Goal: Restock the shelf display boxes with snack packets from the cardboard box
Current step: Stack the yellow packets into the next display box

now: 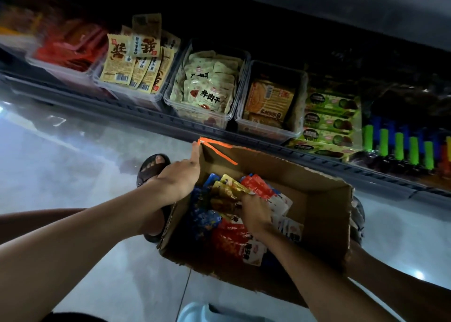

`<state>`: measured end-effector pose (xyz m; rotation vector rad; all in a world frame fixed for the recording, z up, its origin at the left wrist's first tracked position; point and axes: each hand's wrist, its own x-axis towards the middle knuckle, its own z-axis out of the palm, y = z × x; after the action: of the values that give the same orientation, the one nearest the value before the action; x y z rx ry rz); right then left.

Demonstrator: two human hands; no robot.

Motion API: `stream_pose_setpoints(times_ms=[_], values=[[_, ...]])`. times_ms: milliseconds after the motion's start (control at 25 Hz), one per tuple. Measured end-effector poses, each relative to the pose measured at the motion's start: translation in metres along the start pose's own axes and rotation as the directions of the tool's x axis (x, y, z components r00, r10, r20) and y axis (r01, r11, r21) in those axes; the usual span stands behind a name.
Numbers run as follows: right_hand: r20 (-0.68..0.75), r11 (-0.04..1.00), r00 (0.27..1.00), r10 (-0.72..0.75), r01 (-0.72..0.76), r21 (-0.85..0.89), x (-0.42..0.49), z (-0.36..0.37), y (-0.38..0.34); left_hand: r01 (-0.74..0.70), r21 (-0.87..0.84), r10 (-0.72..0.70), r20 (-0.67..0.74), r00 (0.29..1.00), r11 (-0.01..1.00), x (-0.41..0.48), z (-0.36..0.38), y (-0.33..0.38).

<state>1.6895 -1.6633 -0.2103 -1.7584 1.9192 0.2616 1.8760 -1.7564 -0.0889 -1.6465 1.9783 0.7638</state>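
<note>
Snack packets (227, 226) in cardboard box (324, 214), before shelf (146, 119).

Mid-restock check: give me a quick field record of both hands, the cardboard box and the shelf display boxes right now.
left hand: grips the cardboard box by its left wall, beside the orange tape
right hand: inside the box, fingers curled round yellow packets
box contents: blue packets, red packets and white packets, loosely piled
shelf: four clear display boxes in a row, each holding packets
fill: the orange-packet box looks lowest
</note>
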Motion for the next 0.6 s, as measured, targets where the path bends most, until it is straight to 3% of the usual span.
stream_pose_setpoints(times_ms=[160,200,320,440,600], values=[[0.108,0.931,0.994,-0.004,-0.036,0.363,-0.009,-0.074,0.02,-0.072,0.272,0.096,-0.076,0.993,0.96,-0.011,-0.023,0.011],[0.154,0.911,0.988,-0.033,-0.034,0.412,-0.014,-0.095,0.024,-0.089,0.263,0.121,-0.109,0.987,0.961,-0.017,-0.033,0.02],[0.186,0.85,0.975,-0.123,0.007,0.527,-0.052,-0.166,0.028,-0.283,0.053,0.287,-0.11,0.952,0.958,-0.042,-0.068,0.053],[0.139,0.824,0.967,-0.212,0.101,0.557,-0.1,-0.248,0.025,-0.462,-0.132,0.46,-0.043,0.887,0.877,-0.077,-0.118,0.084],[-0.022,0.857,0.969,-0.248,0.23,0.462,-0.155,-0.343,0.026,-0.466,-0.529,0.58,0.062,0.812,0.709,-0.118,-0.169,0.107]])
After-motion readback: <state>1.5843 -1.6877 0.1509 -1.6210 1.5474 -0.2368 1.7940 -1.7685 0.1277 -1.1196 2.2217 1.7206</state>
